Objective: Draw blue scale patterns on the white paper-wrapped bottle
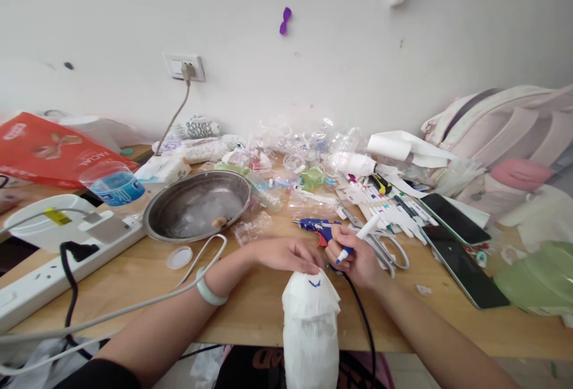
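My left hand grips the top end of a white paper-wrapped, bottle-shaped object at the table's front edge. A small blue curved mark shows near its top, and its lower end runs out of view. In my right hand is a blue marker, a white pen with its blue tip pointing down and left, apart from the wrapped object. Just behind that hand lies a blue glue gun with an orange trigger, its body partly hidden. Scissors and a looped pale cable lie beside it.
A metal basin stands at left, near a power strip and trailing cables. Many markers lie at right, with two phones and a green container. Clear plastic scraps line the wall; a backpack sits far right.
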### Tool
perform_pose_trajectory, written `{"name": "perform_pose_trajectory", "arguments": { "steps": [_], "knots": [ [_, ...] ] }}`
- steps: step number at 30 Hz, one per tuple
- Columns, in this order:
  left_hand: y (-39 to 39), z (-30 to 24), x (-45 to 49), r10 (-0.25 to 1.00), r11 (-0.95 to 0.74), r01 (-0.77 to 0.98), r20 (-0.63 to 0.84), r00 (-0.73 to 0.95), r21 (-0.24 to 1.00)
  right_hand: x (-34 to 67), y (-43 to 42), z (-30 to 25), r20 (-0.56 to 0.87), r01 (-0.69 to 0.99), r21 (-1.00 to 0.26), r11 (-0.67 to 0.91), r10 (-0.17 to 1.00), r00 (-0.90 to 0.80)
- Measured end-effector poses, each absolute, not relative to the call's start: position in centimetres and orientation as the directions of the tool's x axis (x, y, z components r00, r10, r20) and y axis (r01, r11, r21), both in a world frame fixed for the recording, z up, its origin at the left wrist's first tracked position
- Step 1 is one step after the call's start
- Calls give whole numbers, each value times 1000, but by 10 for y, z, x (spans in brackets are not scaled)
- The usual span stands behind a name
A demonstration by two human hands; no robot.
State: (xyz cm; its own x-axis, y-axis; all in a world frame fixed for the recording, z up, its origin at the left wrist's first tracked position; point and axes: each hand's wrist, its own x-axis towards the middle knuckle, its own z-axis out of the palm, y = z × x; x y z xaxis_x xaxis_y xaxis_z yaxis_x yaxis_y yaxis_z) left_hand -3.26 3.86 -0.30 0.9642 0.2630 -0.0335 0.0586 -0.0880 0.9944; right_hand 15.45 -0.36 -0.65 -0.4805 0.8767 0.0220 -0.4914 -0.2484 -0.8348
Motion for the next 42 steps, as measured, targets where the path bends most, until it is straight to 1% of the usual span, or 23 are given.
{"name": "perform_pose_trajectory", "arguments": {
  "steps": [3,6,11,14,16,18,20,21,22,24,27,28,30,33,37,39,42],
  "knots": [
    [33,-2,-33,225,-97,162,-136,965,982,154,-3,-7,18,-510,-818,-266,875,-484],
    [27,4,-32,256,-80,209,-182,949,975,154,-2,-10,14,-518,-813,-266,881,-473],
    [20,8,-26,258,-103,113,-83,963,988,153,0,-13,14,-488,-850,-196,919,-394],
    [24,0,-25,253,-96,-15,39,967,995,154,-1,-9,-16,-476,-859,-189,939,-343],
    [29,-6,-28,285,-59,-66,80,955,996,155,-2,-6,-25,-476,-860,-185,946,-322],
    [35,-10,-32,303,-4,-78,75,950,997,155,-4,-3,-16,-465,-868,-173,947,-321],
    [40,-12,-36,269,26,-26,18,963,999,155,-5,-3,8,-443,-883,-153,940,-341],
    [42,-12,-37,274,35,3,-12,962,999,154,-5,-4,15,-430,-891,-149,935,-354],
    [43,-12,-38,287,44,29,-41,957,999,154,-5,-5,16,-415,-898,-149,930,-368],
    [44,-13,-38,362,71,39,-62,930,997,153,-4,-7,11,-384,-911,-150,922,-388],
    [43,-16,-36,515,123,-85,9,857,989,153,-3,-10,8,-350,-926,-146,916,-402],
    [44,-16,-36,544,132,-137,44,838,982,153,-2,-10,13,-347,-927,-141,914,-406],
    [45,-18,-36,545,128,-189,90,833,974,154,-2,-11,30,-344,-931,-123,912,-408],
    [47,-18,-38,465,71,-110,64,883,991,155,-4,-14,60,-302,-951,-72,911,-409],
    [45,-17,-38,342,17,70,-72,937,997,156,-9,-18,92,-183,-983,15,903,-420],
    [43,-16,-36,336,12,132,-129,933,991,154,-12,-19,92,-134,-990,36,894,-438],
    [41,-17,-34,360,12,164,-158,920,986,150,-19,-18,78,-72,-996,50,879,-471]
  ]
}}
